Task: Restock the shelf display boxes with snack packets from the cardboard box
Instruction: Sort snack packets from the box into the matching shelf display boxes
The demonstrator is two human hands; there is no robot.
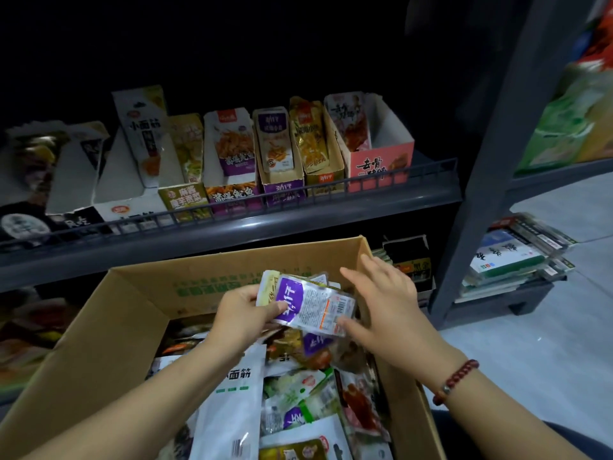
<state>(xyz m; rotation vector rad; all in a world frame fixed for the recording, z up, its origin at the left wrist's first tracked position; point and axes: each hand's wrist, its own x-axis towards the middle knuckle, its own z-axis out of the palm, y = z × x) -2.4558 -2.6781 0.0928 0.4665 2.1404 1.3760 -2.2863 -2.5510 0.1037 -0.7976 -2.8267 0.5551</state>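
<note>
Below, mixed snack packets (292, 390) fill the cardboard box (109, 333)

The big brown corrugated cardboard box (109, 330) has a matt, papery face, its printing dull green. The purple-and-white snack packets (311, 303) held above it are thin plastic film, glossy and crinkled, catching the light. The white pouch with black characters (232, 406) lower down looks smoother, with a soft sheen. The row of printed display boxes (378, 161) is light card, slightly shiny outside and plain white inside. The dark grey shelf rail (232, 224) looks like painted metal, smooth and matt. The red bead bracelet (459, 376) is polished.
</note>
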